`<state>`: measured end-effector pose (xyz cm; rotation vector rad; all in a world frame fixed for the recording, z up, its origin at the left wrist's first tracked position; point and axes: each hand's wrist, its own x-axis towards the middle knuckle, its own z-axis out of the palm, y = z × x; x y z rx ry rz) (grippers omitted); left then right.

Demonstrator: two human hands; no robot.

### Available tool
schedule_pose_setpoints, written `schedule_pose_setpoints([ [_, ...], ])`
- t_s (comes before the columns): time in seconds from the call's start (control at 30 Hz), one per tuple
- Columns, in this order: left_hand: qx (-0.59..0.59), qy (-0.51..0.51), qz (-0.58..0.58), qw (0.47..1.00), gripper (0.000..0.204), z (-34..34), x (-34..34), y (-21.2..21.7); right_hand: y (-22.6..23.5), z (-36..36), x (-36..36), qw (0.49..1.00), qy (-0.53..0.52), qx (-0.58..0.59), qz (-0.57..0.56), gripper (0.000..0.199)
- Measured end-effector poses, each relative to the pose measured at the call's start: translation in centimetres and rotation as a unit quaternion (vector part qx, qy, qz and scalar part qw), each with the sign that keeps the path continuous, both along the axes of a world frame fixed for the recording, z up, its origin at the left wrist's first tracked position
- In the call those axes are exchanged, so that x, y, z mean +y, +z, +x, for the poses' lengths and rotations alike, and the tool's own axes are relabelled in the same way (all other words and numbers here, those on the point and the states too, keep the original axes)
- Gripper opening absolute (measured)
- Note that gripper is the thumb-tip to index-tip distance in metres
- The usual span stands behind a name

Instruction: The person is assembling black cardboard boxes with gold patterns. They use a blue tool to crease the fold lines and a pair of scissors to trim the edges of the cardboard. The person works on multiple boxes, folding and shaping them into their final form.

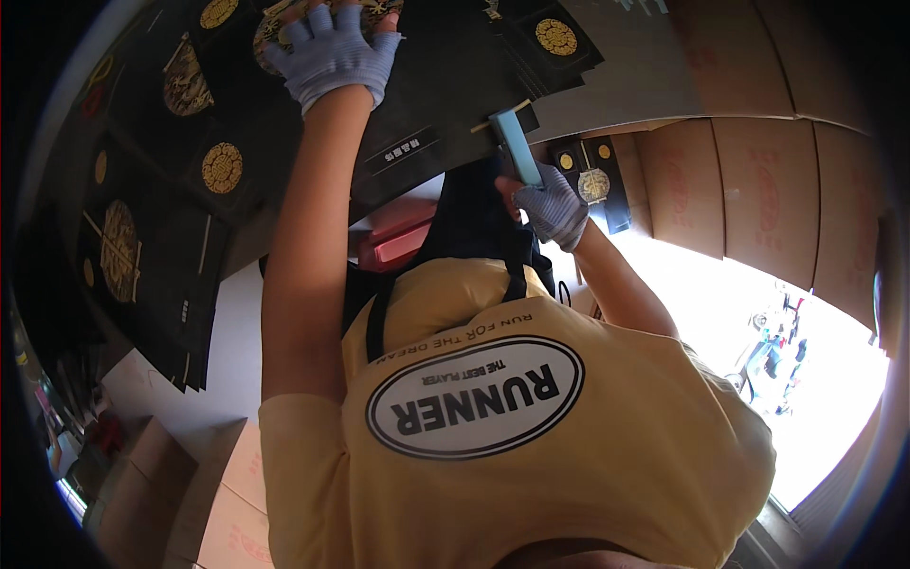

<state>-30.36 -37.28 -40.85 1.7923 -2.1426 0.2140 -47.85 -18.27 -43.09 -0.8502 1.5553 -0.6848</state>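
Observation:
My left hand (334, 59), in a grey-blue knit glove with bare fingertips, lies flat with fingers spread on black printed sheets (313, 175). These carry gold round emblems, and the fingers rest over a patterned gold one. My right hand (557, 211), gloved alike, is closed around a light-blue, flat, bar-shaped tool (517, 147). The tool points away from me over the near right edge of the sheets; I cannot make out its exact kind. A thin yellowish strip (500, 116) crosses near its far end.
More black sheets (118, 251) overlap at the left, past the table edge. Brown cartons (768, 194) are stacked at the right, others (237, 493) at the lower left. A red object (403, 237) sits below the near table edge. Black printed pieces (595, 185) stand beyond my right hand.

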Motion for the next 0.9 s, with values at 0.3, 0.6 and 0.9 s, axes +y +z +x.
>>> schedule_pose_setpoints([
  [0.3, -0.014, -0.025, 0.03, 0.999, 0.06, 0.0, -0.1, 0.6, -0.7, -4.6, -0.7, 0.996, -0.035, -0.068, -0.039, 0.017],
  [0.6, 0.044, -0.015, -0.048, 0.998, 0.063, 0.0, 0.9, -1.2, -1.8, 1.8, 2.7, 0.985, 0.002, -0.17, -0.017, 0.026],
  [0.9, 0.043, -0.015, -0.002, 0.999, 0.063, 0.3, 0.8, -0.9, 1.5, 9.3, 1.3, 0.971, 0.208, 0.068, 0.099, 0.024],
])
